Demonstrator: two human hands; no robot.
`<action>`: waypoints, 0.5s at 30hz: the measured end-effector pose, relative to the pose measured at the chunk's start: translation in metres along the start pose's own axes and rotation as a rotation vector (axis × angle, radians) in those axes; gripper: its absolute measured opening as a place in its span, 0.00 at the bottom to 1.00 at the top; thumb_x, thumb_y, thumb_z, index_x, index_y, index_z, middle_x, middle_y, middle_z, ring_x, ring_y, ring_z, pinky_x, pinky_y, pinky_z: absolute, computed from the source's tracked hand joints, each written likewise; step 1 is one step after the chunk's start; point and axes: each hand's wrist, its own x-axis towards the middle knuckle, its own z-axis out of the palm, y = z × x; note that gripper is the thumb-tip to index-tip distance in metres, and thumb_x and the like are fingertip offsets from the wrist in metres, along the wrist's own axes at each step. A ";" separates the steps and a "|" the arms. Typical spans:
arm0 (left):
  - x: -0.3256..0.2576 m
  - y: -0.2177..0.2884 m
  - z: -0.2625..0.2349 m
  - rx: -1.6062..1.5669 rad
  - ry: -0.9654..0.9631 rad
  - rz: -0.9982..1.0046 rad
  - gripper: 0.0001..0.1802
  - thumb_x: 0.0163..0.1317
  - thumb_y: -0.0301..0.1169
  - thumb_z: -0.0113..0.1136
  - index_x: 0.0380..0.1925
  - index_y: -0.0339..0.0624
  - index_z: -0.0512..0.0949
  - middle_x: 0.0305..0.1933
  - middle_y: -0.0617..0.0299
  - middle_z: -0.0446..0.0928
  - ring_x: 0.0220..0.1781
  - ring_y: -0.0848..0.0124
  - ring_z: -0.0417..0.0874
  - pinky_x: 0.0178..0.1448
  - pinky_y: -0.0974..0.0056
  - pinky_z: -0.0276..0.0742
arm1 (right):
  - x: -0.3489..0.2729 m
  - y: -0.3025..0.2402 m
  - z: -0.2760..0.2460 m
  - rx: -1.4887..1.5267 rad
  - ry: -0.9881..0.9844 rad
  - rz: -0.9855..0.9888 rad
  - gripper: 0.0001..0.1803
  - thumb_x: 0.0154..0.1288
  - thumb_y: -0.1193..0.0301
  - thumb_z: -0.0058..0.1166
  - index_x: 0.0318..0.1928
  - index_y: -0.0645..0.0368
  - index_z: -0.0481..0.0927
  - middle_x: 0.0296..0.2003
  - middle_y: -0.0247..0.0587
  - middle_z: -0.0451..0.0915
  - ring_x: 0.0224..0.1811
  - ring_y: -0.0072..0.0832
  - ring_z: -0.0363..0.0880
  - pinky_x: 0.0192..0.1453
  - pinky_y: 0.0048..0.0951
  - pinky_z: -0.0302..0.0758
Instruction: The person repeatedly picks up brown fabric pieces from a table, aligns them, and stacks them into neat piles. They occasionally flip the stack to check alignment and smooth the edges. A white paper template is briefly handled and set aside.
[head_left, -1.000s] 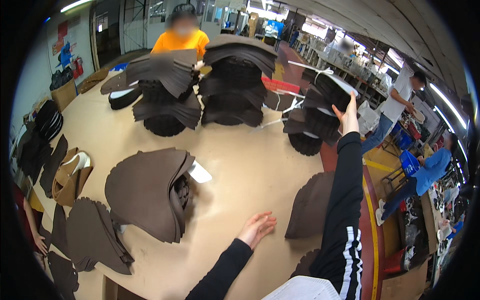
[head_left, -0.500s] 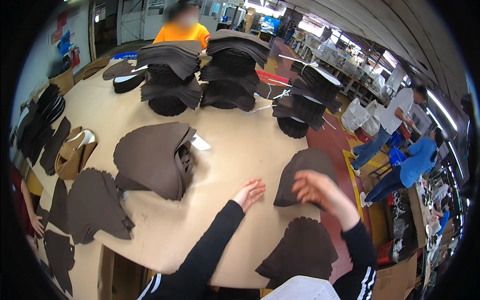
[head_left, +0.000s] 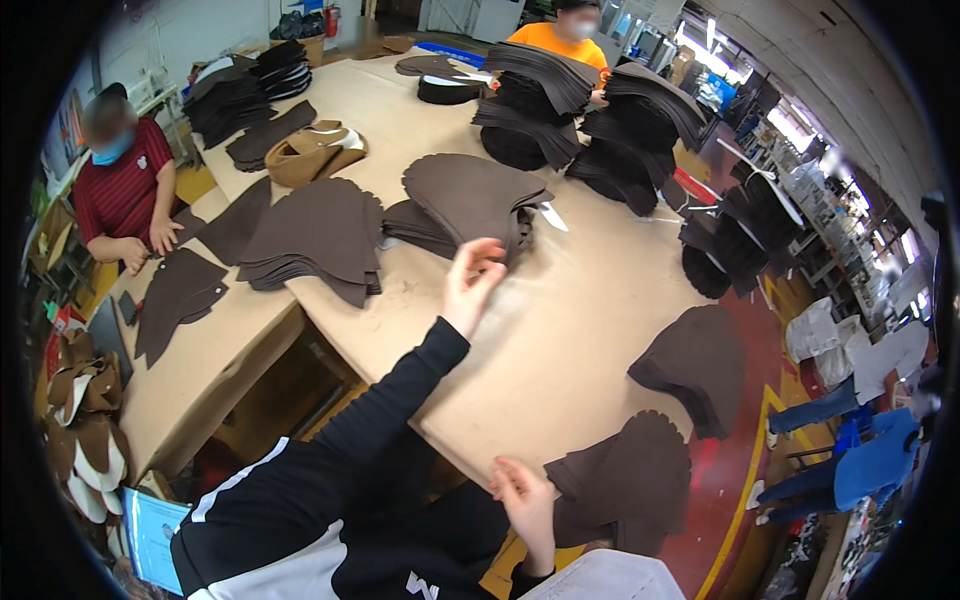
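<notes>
My left hand (head_left: 470, 282) is raised over the tan table (head_left: 560, 330), fingers loosely apart, holding nothing. It hovers just in front of a stack of dark brown cut fabric pieces (head_left: 470, 200). My right hand (head_left: 525, 505) is low at the table's near edge, fingers touching the rim of another dark brown stack (head_left: 625, 480). Whether it grips a piece I cannot tell. A third brown stack (head_left: 695, 365) lies at the right edge.
More dark brown stacks (head_left: 320, 240) cover the table, with tall piles (head_left: 590, 110) at the far end. A person in a red shirt (head_left: 120, 190) works at the left, and a person in orange (head_left: 560, 40) stands at the far side. Tan pieces (head_left: 315, 150) lie beyond.
The view has swung left. My left hand lifted off the table toward the middle brown stack. My right hand came down from the far piles to the near stack.
</notes>
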 end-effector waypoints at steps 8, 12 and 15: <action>0.025 -0.003 -0.023 -0.330 0.148 -0.893 0.44 0.58 0.59 0.66 0.65 0.42 0.64 0.63 0.55 0.68 0.62 0.65 0.71 0.63 0.61 0.66 | 0.006 -0.002 -0.006 0.047 0.035 -0.002 0.14 0.71 0.74 0.55 0.54 0.65 0.80 0.25 0.39 0.83 0.23 0.17 0.78 0.28 0.18 0.74; 0.039 0.001 -0.016 -0.386 0.126 -0.784 0.43 0.57 0.53 0.69 0.64 0.39 0.63 0.58 0.55 0.68 0.56 0.63 0.71 0.62 0.61 0.67 | 0.002 0.001 -0.001 0.035 0.082 -0.044 0.14 0.72 0.73 0.55 0.55 0.64 0.80 0.25 0.40 0.82 0.23 0.18 0.79 0.29 0.19 0.76; 0.054 -0.010 -0.024 -0.395 0.175 -0.935 0.44 0.53 0.57 0.69 0.62 0.44 0.66 0.55 0.57 0.69 0.52 0.64 0.71 0.59 0.60 0.66 | 0.003 0.004 -0.001 0.047 0.080 -0.051 0.14 0.72 0.73 0.55 0.55 0.64 0.80 0.25 0.40 0.82 0.23 0.18 0.79 0.29 0.20 0.76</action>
